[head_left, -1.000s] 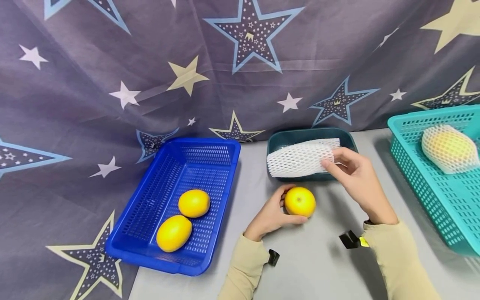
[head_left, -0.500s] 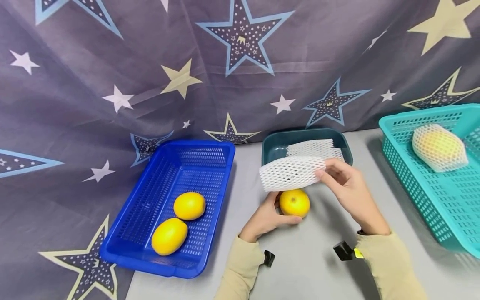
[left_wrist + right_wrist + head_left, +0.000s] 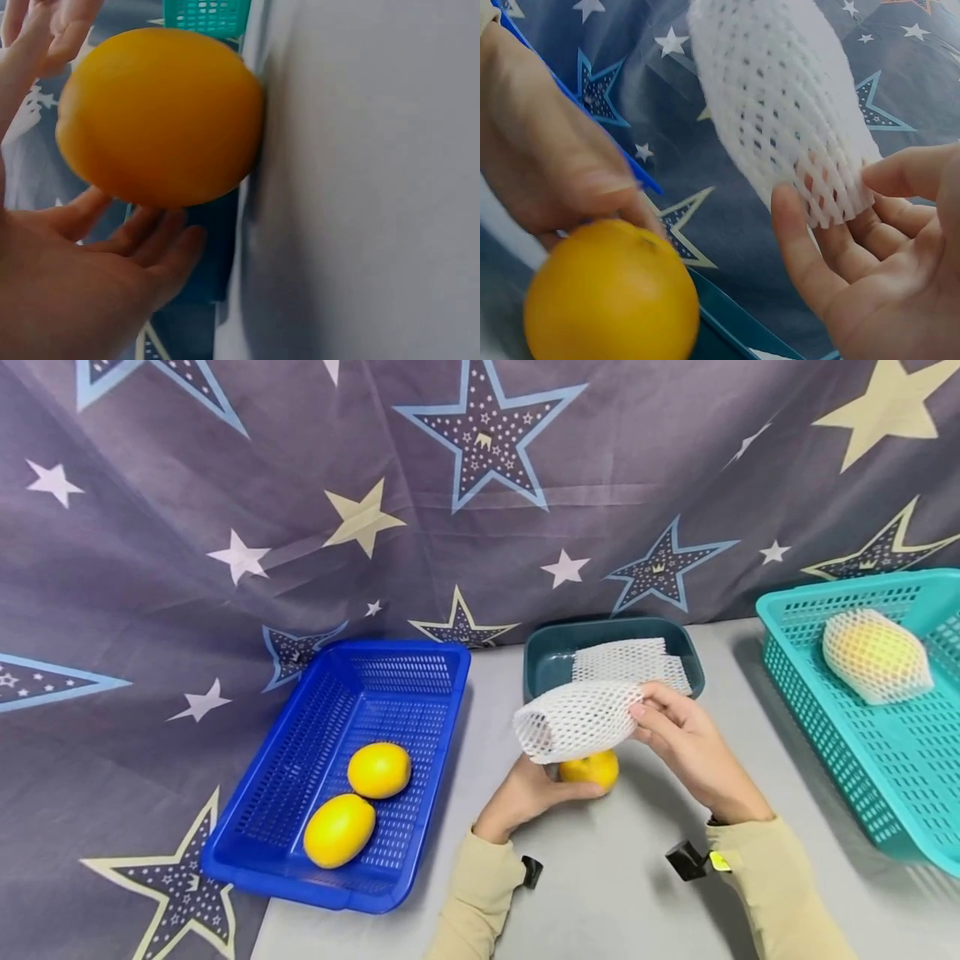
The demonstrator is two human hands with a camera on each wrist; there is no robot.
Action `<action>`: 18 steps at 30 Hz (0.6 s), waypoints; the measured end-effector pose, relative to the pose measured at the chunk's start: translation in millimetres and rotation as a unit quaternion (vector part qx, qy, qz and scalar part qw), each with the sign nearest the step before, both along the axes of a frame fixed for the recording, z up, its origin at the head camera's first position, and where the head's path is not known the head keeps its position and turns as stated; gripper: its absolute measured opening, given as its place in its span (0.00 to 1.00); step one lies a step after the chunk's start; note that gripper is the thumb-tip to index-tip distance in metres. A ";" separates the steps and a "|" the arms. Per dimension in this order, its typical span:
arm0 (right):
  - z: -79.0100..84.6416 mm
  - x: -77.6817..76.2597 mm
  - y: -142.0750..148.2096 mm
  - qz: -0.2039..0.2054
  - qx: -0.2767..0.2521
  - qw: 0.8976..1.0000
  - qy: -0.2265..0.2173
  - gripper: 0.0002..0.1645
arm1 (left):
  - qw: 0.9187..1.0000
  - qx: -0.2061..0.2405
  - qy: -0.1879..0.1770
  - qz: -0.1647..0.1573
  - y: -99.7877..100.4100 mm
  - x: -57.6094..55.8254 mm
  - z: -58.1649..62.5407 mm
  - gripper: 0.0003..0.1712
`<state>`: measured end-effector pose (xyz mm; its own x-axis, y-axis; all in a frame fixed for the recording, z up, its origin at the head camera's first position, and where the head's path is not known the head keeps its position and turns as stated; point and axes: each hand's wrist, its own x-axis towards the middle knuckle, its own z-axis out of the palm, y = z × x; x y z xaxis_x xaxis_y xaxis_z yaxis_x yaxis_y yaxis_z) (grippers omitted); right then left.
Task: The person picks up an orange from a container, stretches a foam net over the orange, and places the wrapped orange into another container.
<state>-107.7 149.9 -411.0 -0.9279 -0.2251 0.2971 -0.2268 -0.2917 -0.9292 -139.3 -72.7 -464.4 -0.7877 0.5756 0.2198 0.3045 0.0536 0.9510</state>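
Observation:
My left hand (image 3: 523,795) holds a yellow-orange orange (image 3: 592,770) low over the table, thumb on the near side. Its other fingers are mostly hidden behind the orange and the netting. In the left wrist view, the orange (image 3: 161,120) fills the upper left, with fingertips along its lower edge. A white foam net sleeve (image 3: 581,720) hangs just above the orange, its round mouth facing left and overlapping the left fingers. The right hand (image 3: 697,747) pinches the sleeve's right end. From the right wrist, the netting (image 3: 780,112) appears between thumb and fingers.
Behind the hands stands a dark green tray (image 3: 551,664) with more foam sleeves (image 3: 626,660). A blue basket (image 3: 438,752) at left contains two yellow fruits (image 3: 339,831). At right, a teal basket (image 3: 825,710) bears a net-wrapped fruit (image 3: 876,653). A star-printed cloth (image 3: 480,552) hangs behind.
The right hand has brought the foam sleeve from the green tray toward me, over the orange, and its mouth now gapes wider. The left hand keeps its hold on the orange.

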 end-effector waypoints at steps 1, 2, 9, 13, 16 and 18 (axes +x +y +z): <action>-0.5 -0.5 -1.6 0.014 -0.011 1.000 0.000 0.11 | 1.000 0.009 0.004 0.009 -1.2 -0.5 2.8 0.48; -0.8 -1.1 -3.1 0.027 -0.020 0.999 0.001 0.11 | 0.999 0.020 0.014 0.021 -3.0 -0.7 5.8 0.46; -2.0 -1.5 -11.6 0.075 -0.056 0.996 -0.012 0.13 | 0.992 0.083 0.017 0.091 -9.3 3.7 26.1 0.19; -2.3 0.1 -15.9 0.075 -0.037 0.996 -0.025 0.13 | 0.991 0.077 -0.024 0.104 -7.8 7.5 34.6 0.20; -3.0 0.6 -20.7 0.079 -0.026 0.996 -0.033 0.13 | 0.991 0.066 -0.050 0.103 -8.2 10.1 38.2 0.23; -2.9 0.6 -23.6 0.084 -0.028 0.995 -0.039 0.12 | 0.992 0.064 -0.060 0.092 -9.0 11.5 40.2 0.24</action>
